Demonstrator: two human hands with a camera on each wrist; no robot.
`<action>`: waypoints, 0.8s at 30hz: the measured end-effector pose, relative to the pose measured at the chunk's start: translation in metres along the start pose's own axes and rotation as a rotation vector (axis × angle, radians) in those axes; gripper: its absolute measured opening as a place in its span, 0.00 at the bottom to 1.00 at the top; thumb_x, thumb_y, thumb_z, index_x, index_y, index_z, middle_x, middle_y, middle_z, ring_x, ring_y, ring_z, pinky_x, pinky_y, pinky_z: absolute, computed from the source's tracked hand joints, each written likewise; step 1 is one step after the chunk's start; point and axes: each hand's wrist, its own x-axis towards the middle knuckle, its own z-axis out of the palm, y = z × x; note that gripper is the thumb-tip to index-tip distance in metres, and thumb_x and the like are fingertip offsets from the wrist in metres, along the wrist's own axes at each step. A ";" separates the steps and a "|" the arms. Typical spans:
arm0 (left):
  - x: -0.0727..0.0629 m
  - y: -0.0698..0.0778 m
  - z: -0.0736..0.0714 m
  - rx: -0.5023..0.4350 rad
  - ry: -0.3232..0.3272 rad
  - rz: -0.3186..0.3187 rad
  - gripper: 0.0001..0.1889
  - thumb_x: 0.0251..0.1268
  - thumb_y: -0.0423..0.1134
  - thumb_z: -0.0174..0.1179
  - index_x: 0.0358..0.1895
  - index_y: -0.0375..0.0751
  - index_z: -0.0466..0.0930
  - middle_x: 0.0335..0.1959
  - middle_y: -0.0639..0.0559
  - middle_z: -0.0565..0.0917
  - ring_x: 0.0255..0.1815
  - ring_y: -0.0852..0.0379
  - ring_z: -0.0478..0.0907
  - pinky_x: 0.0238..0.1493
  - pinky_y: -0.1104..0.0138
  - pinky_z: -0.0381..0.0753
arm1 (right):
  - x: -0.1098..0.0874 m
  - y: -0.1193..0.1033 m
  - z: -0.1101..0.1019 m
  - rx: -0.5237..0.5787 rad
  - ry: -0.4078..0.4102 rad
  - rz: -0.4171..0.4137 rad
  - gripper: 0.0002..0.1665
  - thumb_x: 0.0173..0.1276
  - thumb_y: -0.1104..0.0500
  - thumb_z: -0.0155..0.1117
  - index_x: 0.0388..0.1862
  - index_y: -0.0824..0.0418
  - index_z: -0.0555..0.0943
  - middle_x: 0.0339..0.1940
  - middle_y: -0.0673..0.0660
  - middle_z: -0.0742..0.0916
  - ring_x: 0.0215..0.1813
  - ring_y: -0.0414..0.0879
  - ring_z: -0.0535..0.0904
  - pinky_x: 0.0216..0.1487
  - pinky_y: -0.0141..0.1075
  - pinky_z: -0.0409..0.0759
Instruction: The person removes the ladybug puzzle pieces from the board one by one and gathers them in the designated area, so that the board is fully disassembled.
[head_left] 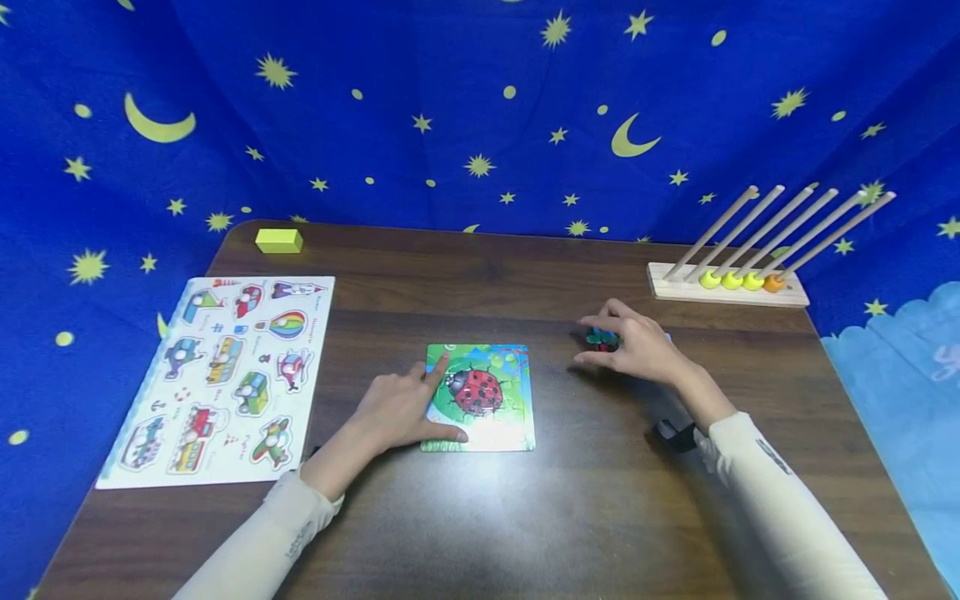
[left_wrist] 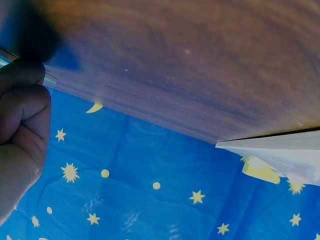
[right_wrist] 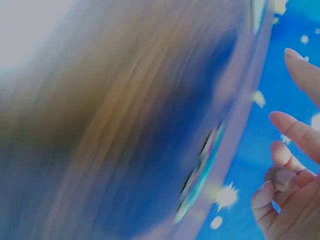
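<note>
A square ladybug picture puzzle (head_left: 480,392) lies flat on the dark wooden table. My left hand (head_left: 397,408) rests at its left side, index finger (head_left: 437,371) on the upper left corner and thumb (head_left: 448,432) on the lower part. In the left wrist view the other fingers (left_wrist: 25,107) look bent. To the right, my right hand (head_left: 633,342) hovers with curved, parted fingers over a small green, red and blue piece (head_left: 602,339), partly hidden by the hand. The right wrist view shows a thin flat piece (right_wrist: 200,175) on the table, below and apart from the spread fingers (right_wrist: 295,132).
On the left lies a white vehicle puzzle board (head_left: 217,383); a yellow block (head_left: 279,241) sits behind it. A wooden peg stand (head_left: 727,287) with yellow and orange beads stands at the back right. Blue star-patterned cloth (head_left: 420,108) hangs behind the table.
</note>
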 end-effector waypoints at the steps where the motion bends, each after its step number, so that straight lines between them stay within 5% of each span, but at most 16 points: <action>1: 0.000 -0.001 0.000 0.001 -0.001 -0.003 0.64 0.42 0.85 0.54 0.79 0.44 0.54 0.59 0.33 0.79 0.14 0.61 0.57 0.16 0.69 0.56 | 0.002 -0.007 0.002 0.000 -0.003 -0.020 0.35 0.53 0.45 0.80 0.57 0.61 0.84 0.40 0.55 0.79 0.31 0.47 0.72 0.29 0.34 0.67; 13: 0.001 -0.003 -0.002 0.037 0.028 -0.002 0.67 0.39 0.87 0.53 0.79 0.44 0.54 0.59 0.36 0.81 0.15 0.60 0.60 0.16 0.69 0.56 | 0.026 -0.082 0.039 0.049 -0.120 -0.176 0.34 0.54 0.43 0.78 0.58 0.58 0.84 0.37 0.55 0.77 0.25 0.37 0.62 0.24 0.29 0.59; 24: -0.002 0.000 -0.001 0.091 -0.006 -0.069 0.73 0.35 0.91 0.46 0.78 0.34 0.53 0.62 0.39 0.80 0.14 0.59 0.65 0.16 0.68 0.57 | 0.049 -0.108 0.068 0.054 -0.199 -0.195 0.34 0.60 0.42 0.74 0.61 0.57 0.82 0.39 0.55 0.78 0.25 0.37 0.65 0.25 0.28 0.63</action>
